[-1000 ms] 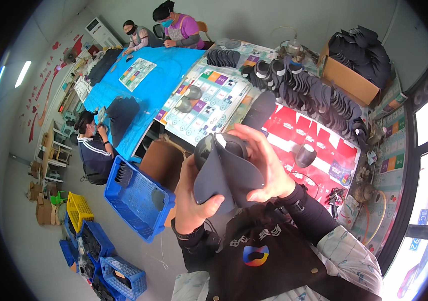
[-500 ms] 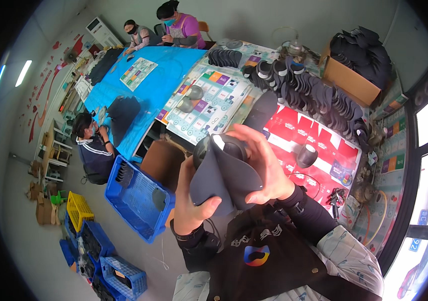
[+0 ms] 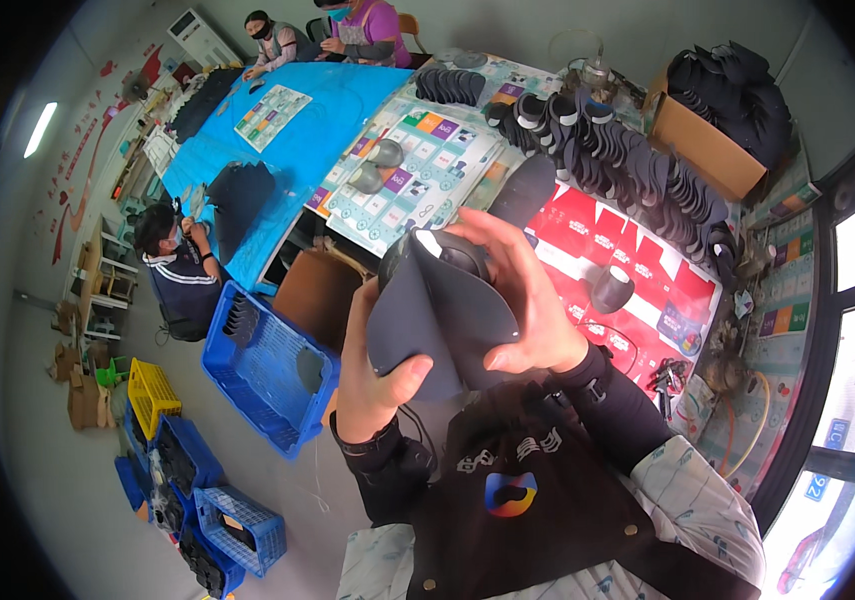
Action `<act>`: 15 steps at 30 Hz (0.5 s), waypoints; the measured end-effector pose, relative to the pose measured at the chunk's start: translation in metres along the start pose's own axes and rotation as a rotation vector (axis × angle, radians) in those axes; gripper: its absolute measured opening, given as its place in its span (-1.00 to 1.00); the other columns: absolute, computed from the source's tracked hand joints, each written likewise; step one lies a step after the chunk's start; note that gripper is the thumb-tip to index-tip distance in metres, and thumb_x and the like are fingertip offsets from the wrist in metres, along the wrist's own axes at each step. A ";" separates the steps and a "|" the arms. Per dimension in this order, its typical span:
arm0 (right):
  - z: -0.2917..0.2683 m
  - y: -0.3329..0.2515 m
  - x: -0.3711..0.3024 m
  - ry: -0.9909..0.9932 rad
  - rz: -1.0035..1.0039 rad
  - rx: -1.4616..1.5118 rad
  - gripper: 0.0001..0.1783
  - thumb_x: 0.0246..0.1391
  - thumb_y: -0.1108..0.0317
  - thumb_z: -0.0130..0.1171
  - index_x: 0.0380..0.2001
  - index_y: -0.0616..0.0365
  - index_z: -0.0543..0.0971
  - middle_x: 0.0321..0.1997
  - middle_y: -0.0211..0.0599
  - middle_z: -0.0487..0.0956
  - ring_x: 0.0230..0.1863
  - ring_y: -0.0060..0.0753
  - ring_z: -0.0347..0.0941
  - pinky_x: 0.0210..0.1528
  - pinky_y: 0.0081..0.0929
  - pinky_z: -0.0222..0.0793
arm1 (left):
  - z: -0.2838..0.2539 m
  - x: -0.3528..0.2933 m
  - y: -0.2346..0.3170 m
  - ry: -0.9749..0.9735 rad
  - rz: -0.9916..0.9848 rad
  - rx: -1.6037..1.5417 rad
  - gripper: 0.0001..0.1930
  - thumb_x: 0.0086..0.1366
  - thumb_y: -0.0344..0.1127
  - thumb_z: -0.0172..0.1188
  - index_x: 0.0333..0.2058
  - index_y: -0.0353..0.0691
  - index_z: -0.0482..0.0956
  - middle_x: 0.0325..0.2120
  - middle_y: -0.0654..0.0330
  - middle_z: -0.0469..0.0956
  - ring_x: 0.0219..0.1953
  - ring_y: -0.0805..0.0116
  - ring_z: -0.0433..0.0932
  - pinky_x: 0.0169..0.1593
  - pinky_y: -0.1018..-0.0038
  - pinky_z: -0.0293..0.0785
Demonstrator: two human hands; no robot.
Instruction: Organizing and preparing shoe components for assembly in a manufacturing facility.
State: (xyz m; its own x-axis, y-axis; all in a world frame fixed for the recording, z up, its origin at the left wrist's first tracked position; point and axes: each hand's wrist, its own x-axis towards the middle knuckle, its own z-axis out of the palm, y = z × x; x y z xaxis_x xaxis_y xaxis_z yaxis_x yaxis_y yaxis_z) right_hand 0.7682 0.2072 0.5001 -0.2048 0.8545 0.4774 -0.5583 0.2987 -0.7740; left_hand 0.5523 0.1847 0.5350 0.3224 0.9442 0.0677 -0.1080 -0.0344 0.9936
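Slippage is the risk we judge likeliest: our left hand (image 3: 375,385) and right hand (image 3: 519,300) both clamp the dark fabric piece (image 3: 437,320) at chest height over a rounded form (image 3: 447,255), and uneven tension could pull it askew.

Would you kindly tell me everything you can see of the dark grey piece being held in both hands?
The dark grey curved fabric piece looks soft, matte and smooth, like felt or foam-backed cloth, cut with a rounded outline. It is held up close above the person's chest, broad face toward the camera, wrapped over a dark rounded form with a pale patch at its top. The left hand pinches its lower edge with the thumb on the face; the right hand cups its right side and top. It touches nothing else.
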 end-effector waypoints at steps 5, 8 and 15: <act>0.000 -0.001 0.004 0.023 -0.005 -0.087 0.41 -0.28 0.09 0.75 0.54 0.18 0.06 0.50 -0.05 0.19 0.54 -0.18 0.13 0.55 -0.18 0.04 | 0.006 0.005 0.000 0.054 0.028 -0.049 -0.17 0.16 -0.09 0.43 0.30 -0.36 0.30 0.15 0.11 0.43 0.18 0.33 0.40 0.29 0.36 0.31; -0.005 -0.001 0.007 0.041 0.102 -0.108 0.29 -0.16 0.23 0.70 0.53 0.18 0.08 0.47 -0.05 0.25 0.48 -0.22 0.21 0.51 -0.24 0.12 | 0.007 0.013 -0.003 0.067 -0.013 -0.180 -0.30 0.32 -0.20 0.31 0.35 -0.37 0.33 0.19 0.12 0.48 0.21 0.31 0.44 0.32 0.34 0.33; -0.009 0.013 0.012 0.202 0.257 -0.101 0.06 0.06 0.32 0.57 0.48 0.29 0.14 0.38 0.08 0.34 0.38 -0.22 0.36 0.37 -0.34 0.38 | -0.001 0.033 -0.019 0.141 -0.183 -0.274 -0.45 0.46 -0.16 0.21 0.28 -0.38 0.43 0.11 0.13 0.58 0.12 0.35 0.58 0.20 0.37 0.49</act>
State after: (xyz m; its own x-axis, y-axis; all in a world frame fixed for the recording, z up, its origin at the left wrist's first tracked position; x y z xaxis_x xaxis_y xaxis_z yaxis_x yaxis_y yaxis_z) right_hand 0.7655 0.2253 0.4928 -0.1593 0.9712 0.1771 -0.4249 0.0945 -0.9003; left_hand 0.5640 0.2166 0.5182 0.2290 0.9631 -0.1413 -0.3145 0.2105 0.9256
